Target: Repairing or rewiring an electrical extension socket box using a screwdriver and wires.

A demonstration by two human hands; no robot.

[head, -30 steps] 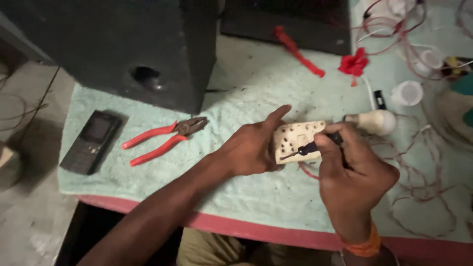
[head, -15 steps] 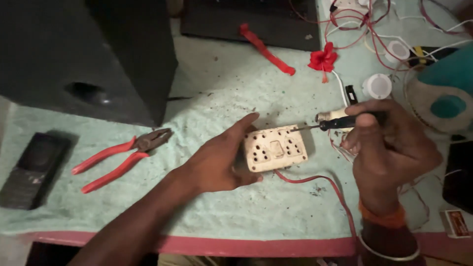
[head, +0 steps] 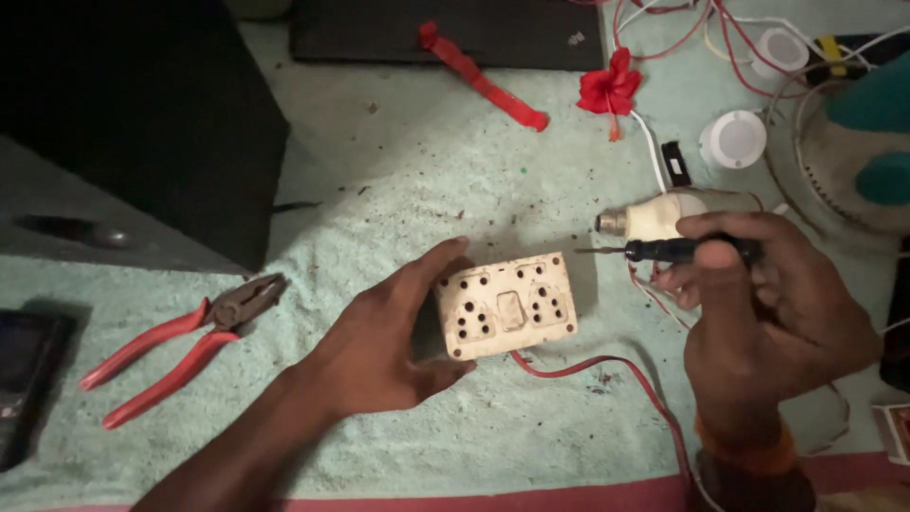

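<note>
Holding a Socket Box and a Small Screwdriver

Lying on the pale green towel (head: 474, 180), near the middle of the table, is a dirty cream socket box (head: 507, 305). It has round holes in its face and a little switch in the middle. A red wire (head: 626, 374) comes out from under its bottom edge and runs off toward the near edge of the table.

The left hand (head: 389, 341) holds the box by its left side. The thumb sits at the top corner, and the fingers curl under and around the lower edge.

The right hand (head: 758, 313) is just to the right of the box, not touching it. Its fingers are closed around the dark handle of a small screwdriver (head: 664, 250). The thin metal tip points left, toward the top right corner of the box.

Just behind the screwdriver lies a white light bulb (head: 654, 216) on its side. Farther back are a red flower (head: 609, 90), a red strip (head: 483, 76), a round white cap (head: 732, 139) and a mess of red and white wires.

Off to the left lie pliers (head: 180, 346) with red handles, well apart from the box. A dark phone (head: 24, 379) lies at the far left edge. A big black box (head: 123, 123) stands behind them.
</note>
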